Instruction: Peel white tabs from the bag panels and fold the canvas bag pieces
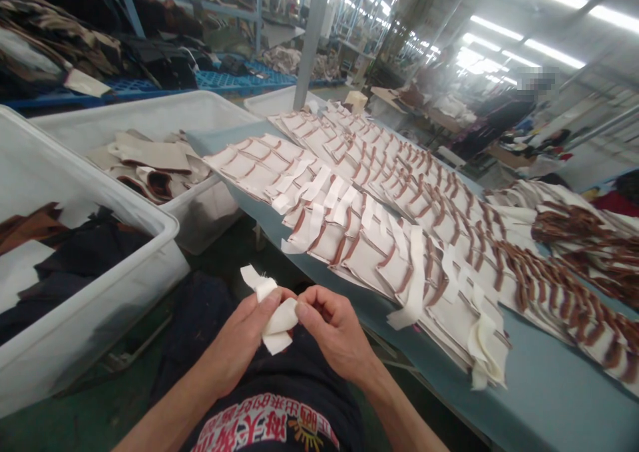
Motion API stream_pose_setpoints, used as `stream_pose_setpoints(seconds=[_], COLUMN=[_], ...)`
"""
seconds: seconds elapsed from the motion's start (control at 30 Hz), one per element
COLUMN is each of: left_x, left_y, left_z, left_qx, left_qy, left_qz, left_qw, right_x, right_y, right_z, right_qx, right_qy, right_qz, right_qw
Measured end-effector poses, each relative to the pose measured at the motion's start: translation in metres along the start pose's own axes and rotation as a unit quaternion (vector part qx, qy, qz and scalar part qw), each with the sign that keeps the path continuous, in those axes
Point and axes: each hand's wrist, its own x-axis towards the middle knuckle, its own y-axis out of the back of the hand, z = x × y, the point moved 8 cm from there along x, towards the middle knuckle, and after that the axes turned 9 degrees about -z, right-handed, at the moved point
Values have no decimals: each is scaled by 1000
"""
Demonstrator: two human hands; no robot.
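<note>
Cloth strips (280, 317), white and folded over one another, are held up in front of the person's waist, clear of the table (554, 372) and just off its near edge. Whether this is one long strip doubled back or several together, I cannot tell. The left hand (244, 322) is closed around the bunch, its thumb laid flat on top, with one loose end poking out above and another below. The right hand (332, 329) is half curled, thumb and forefinger nipped together at the near side of a fold; its other fingers bend inward and seem to hold nothing else.

For handling this neatly, the left grip looks best kept firm but light, so that the layers stay stacked without creasing. The right fingertips would do well to take only the topmost edge, feeling for a single layer before pulling. The upper end looks frayed, so a tug there could draw threads.

On the table, pale panels (367, 262) with brown edges lie overlapped in rows, and more white strips (415, 282) lie across the nearest row. Sleeves or elbows brushing those could shift them, so working over the gap beside the table seems sensible.
</note>
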Motion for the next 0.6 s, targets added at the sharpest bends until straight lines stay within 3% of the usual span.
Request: stream_pose_setpoints(seconds=[0.23, 0.43, 0.6], left_x=[-6, -11, -9], left_y=[3, 2, -5], left_z=[4, 11, 10], left_qx=[-37, -27, -131], left_qy=[-23, -59, -22], left_qz=[-35, -35, -53], left_qw=[998, 997, 990], right_x=[1, 1, 0], right_y=[8, -2, -6], right_z=[-2, -3, -5], right_qx=[-50, -86, -57], right_qy=[-18, -15, 1], right_qz=[25, -3, -4], right_qw=[998, 996, 998])
